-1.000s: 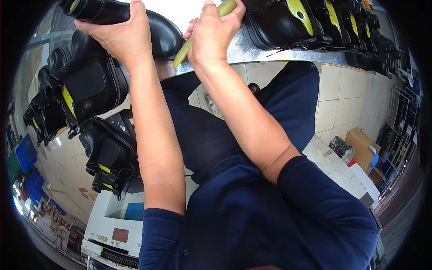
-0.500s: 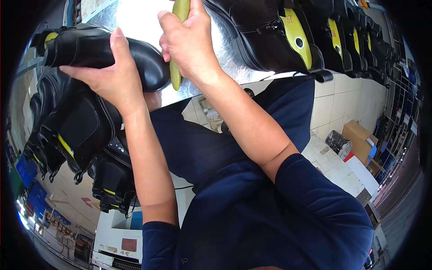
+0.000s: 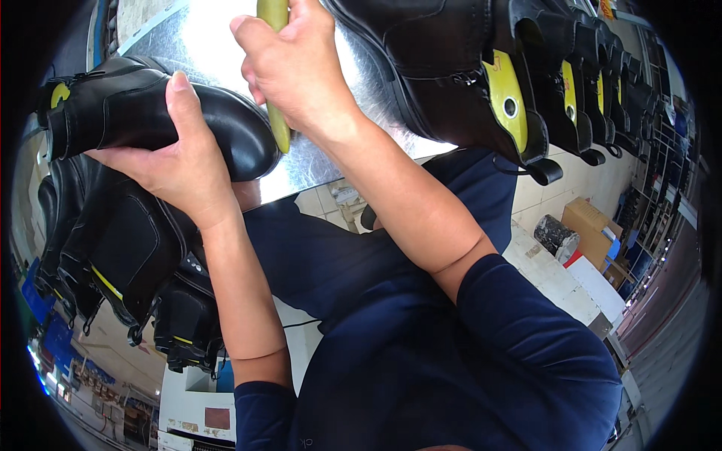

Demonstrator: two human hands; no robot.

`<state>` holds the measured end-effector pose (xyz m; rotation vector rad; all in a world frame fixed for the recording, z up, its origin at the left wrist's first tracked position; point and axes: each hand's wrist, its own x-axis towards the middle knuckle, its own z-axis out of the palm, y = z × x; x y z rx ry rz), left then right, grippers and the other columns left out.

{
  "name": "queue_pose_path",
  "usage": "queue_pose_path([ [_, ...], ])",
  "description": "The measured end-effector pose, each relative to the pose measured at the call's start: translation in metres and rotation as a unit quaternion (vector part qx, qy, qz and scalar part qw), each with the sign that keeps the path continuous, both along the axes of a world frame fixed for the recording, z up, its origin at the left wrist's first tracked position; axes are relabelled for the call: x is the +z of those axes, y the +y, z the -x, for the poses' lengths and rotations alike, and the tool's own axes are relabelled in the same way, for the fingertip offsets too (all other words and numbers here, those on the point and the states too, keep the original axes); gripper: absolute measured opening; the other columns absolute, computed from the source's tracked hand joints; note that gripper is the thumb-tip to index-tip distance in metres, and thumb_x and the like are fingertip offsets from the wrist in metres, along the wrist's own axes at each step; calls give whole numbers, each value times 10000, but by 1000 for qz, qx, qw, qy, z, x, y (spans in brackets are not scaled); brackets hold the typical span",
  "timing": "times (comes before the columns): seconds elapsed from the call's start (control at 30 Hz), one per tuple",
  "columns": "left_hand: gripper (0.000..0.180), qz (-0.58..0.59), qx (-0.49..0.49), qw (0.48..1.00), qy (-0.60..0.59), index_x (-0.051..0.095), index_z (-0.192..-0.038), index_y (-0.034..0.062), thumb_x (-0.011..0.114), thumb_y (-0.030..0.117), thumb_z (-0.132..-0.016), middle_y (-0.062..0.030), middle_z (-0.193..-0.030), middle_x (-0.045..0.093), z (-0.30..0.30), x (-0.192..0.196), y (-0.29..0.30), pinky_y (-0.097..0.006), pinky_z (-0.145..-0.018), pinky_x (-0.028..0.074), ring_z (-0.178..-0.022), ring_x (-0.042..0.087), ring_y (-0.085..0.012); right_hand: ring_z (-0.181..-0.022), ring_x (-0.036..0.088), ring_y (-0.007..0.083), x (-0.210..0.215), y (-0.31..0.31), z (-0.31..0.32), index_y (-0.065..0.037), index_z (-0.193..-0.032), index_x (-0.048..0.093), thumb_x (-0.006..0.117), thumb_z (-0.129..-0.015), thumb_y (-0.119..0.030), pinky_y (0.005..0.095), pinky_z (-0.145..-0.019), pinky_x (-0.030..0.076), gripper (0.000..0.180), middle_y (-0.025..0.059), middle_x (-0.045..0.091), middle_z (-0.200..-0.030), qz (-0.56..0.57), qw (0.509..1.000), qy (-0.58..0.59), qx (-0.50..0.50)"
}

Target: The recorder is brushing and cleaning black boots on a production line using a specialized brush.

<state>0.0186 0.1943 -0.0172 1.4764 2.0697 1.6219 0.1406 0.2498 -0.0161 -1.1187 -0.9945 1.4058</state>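
I see the left hand (image 3: pixel 177 161) clamped on a black boot (image 3: pixel 237 131), toe over the bench (image 3: pixel 316 165), thumb on top, other fingers mostly hidden beneath. Right hand (image 3: pixel 297 79) has fingers curled round a yellow-green rod (image 3: pixel 280 134), upper end cropped; lower tip's beside the toe, maybe touching, can't tell. Right-hand boots (image 3: pixel 451 83) cropped too.

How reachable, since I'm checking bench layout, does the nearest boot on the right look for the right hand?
Probably yes: only metal tabletop shows between the right hand and that black boot, though the yellow-green rod this hand holds may need setting down first.
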Motion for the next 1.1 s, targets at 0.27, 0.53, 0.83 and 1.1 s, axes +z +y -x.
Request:
queue_pose_path([
  [0.27, 1009, 6, 54, 999, -4, 149, -1576, -54, 809, 266, -883, -248, -1437, 496, -4, 1, -2, -397, -1136, 416, -1269, 565, -320, -885, 641, 323, 7, 13, 25, 34, -1260, 541, 565, -898, -57, 394, -835, 515, 374, 209, 637, -965, -265, 825, -465, -184],
  [0.53, 773, -136, -137, 921, -337, 410, -1470, 26, 373, 667, -1039, -98, -1380, 555, 27, 5, 12, -349, -1119, 405, -1264, 545, -218, -688, 659, 213, 44, 1, -33, 18, -1188, 617, 602, -935, -100, 340, -636, 524, 280, 146, 670, -846, -136, 984, -105, 54],
  [0.83, 777, -198, -86, 972, -91, 471, -1435, -17, 231, 629, -1077, -117, -1266, 602, 62, 25, 78, -381, -1118, 385, -1208, 556, -251, -607, 624, 80, 12, -142, -110, -86, -1325, 586, 703, -950, -169, 268, -550, 503, 401, 42, 648, -836, -44, 963, -173, 203],
  [1.1, 735, -150, 95, 959, 221, 425, -1364, -36, 400, 624, -1042, -207, -1280, 523, 6, 100, -27, -464, -1081, 376, -1172, 516, -327, -1051, 704, 356, -8, -142, -118, -55, -1403, 542, 761, -915, -215, 385, -920, 548, 558, 218, 698, -1166, -78, 975, -153, 141],
])
